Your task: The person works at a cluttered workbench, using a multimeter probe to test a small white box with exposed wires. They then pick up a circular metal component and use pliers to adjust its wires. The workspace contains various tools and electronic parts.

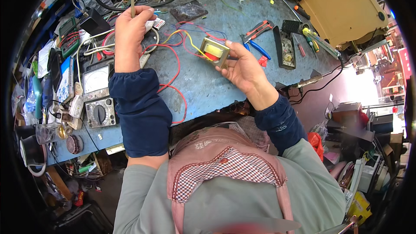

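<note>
My right hand [245,67] holds a small transformer [215,53] by its metal frame, tilted above the blue bench. Its winding is wrapped in yellow tape, with a red patch at the lower edge. Yellow, red and blue wires [190,43] trail from it to the left across the bench. At the far left of the bench, my left hand [131,32] is closed around a thin, flat tan stick [132,5] that points up between the fingers. The stick's lower part is hidden in the hand. Long red leads run beneath my left wrist.
An analog multimeter [100,112] and a green digital meter [69,43] are at the left among cables. Red-handled pliers [259,29], blue-handled pliers [262,51], a black tray [286,47] and screwdrivers [300,45] lie right. A dark flat plate [188,11] lies further back.
</note>
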Motion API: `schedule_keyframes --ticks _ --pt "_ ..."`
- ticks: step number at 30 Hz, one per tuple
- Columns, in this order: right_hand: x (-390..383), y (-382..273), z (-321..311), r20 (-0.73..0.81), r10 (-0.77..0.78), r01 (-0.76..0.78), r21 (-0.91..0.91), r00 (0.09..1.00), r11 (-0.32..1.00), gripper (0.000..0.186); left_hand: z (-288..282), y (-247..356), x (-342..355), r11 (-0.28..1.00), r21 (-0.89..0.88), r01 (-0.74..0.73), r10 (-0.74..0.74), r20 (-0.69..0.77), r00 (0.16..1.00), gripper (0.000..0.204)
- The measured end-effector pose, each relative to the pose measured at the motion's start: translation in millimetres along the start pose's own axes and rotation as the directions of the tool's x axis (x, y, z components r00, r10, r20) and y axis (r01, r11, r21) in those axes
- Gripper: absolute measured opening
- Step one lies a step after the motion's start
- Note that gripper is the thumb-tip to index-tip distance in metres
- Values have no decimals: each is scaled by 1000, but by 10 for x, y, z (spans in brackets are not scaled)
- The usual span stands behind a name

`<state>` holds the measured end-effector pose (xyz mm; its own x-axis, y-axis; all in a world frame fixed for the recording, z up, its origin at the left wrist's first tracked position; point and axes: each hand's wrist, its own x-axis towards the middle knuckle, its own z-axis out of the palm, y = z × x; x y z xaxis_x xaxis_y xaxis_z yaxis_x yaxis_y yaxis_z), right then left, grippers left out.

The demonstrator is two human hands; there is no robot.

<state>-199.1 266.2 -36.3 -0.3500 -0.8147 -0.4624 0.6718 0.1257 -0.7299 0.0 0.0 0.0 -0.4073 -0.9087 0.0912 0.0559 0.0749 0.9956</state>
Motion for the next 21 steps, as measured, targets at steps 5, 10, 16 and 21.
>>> schedule_keyframes --ticks 5,10,16,21 --pt "-76 -87 109 -34 45 -52 -222 998 974 46 -24 -27 15 1000 21 -20 20 -11 1000 19" --pt "10 -209 73 -85 92 -114 -316 992 942 60 -12 -60 -5 999 29 -23 23 -20 1000 18" --pt "77 -321 104 -188 122 -188 -390 975 901 66 2 -48 8 999 45 -30 31 -21 999 17" --pt "194 -415 -11 -97 215 -236 -454 972 859 81 23 -52 1 996 70 -54 56 -30 998 17"
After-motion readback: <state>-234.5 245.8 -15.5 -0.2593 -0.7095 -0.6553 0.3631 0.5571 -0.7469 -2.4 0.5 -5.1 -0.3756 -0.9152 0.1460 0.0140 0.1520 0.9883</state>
